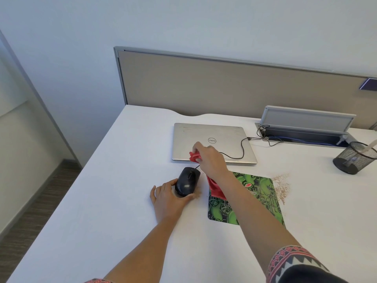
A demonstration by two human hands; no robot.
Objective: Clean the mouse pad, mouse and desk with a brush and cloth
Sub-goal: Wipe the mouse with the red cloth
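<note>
Patterned sleeve, near right corner: hem of the person's right arm, which reaches forward over the mouse pad.

Left hand: on the desk, fingers curled round the near end of the mouse, thumb on its left flank. It holds the mouse in place.

Mouse: black, corded, flat on the desk just left of the pad. A faint smear of grit lies at its near right side.

Right hand: raised above the far end of the mouse, fingers pinched tight on a bunched red cloth. The loose tail hangs down over the pad's far left corner.

Mouse pad: green and black print, right of the mouse.

Crumbs: tan scatter on the desk, off the pad's far right edge.

Laptop: silver, closed, beyond the mouse, with the cable running across its lid.

Mesh pen holder: far right.

Brush: not in view.

Step in hand, by judgement: wiping the mouse. Handling note: keep the left grip firm, draw the bunched cloth from the buttons toward the near end, work the side seams, gather the hanging tail first, and avoid tugging the cord.
</note>
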